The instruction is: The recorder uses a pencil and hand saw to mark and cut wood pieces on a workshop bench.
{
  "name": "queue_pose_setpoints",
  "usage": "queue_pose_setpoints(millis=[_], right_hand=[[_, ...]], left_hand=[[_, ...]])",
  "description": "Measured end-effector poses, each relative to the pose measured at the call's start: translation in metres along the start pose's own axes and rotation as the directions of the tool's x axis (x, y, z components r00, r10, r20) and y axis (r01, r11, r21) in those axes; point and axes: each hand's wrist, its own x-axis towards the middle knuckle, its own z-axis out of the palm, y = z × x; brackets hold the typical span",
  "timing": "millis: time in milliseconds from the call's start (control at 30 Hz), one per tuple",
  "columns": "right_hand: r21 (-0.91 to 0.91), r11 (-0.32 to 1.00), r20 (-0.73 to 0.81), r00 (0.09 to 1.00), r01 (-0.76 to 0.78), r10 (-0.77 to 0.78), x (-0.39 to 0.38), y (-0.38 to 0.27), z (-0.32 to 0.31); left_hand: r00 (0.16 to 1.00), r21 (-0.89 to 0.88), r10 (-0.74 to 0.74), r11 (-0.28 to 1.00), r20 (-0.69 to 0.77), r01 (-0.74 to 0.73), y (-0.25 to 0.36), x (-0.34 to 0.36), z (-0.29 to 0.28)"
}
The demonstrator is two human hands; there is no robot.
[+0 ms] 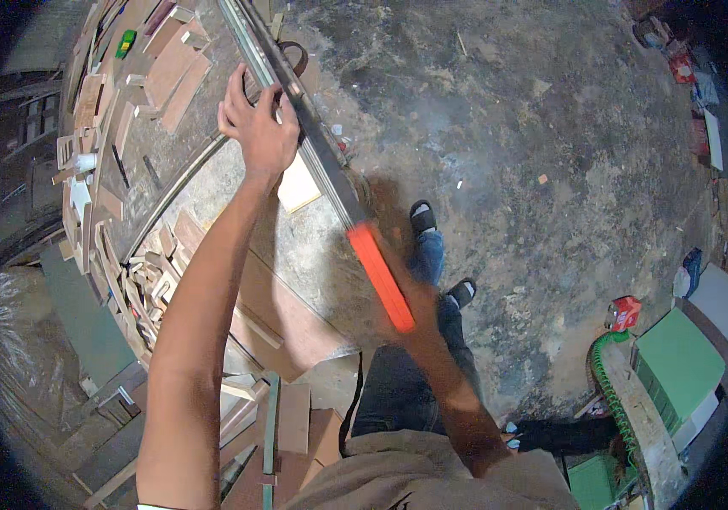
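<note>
A long dark rail with pale metal strips runs diagonally from the top edge to an orange bar at its lower end. My left hand grips the rail's upper part with bent fingers. My right hand is blurred at the orange bar's lower right; its fingers are hidden, so its grip is unclear. Below the rail, a pale square piece shows beside my left wrist.
Wood offcuts and boards lie piled along the left, with a small green object above. My feet stand on concrete. At lower right are a green coiled hose, green panels and a red box.
</note>
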Motion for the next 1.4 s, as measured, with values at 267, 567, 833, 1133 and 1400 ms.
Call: queue_pose_setpoints(millis=[267, 567, 833, 1133, 1400], right_hand=[[-0.003, 0.968, -0.209, 0.946, 0.251, -0.246, 0.043, 0.018, 0.022], [-0.016, 0.994, -0.093, 0.989, 0.112, -0.113, -0.011, 0.011, -0.002], [-0.178, 0.935, -0.216, 0.915, 0.308, -0.342, 0.046, 0.045, 0.022], [-0.051, 0.987, -0.115, 0.981, 0.152, -0.157, -0.027, 0.020, -0.002], [-0.242, 0.886, -0.258, 0.855, 0.394, -0.451, 0.067, 0.017, 0.020]], left_hand=[[1.000, -0.026, -0.010, 1.000, -0.011, 0.009, 0.008, 0.002, 0.004], [1.000, -0.015, -0.001, 1.000, -0.001, 0.000, 0.006, 0.002, 0.002], [1.000, -0.023, 0.028, 0.999, -0.004, -0.028, 0.012, 0.005, 0.006], [0.999, -0.001, 0.041, 0.999, -0.027, -0.041, 0.003, 0.001, 0.004], [0.998, 0.008, 0.046, 0.999, -0.034, -0.046, 0.008, 0.004, 0.007]])
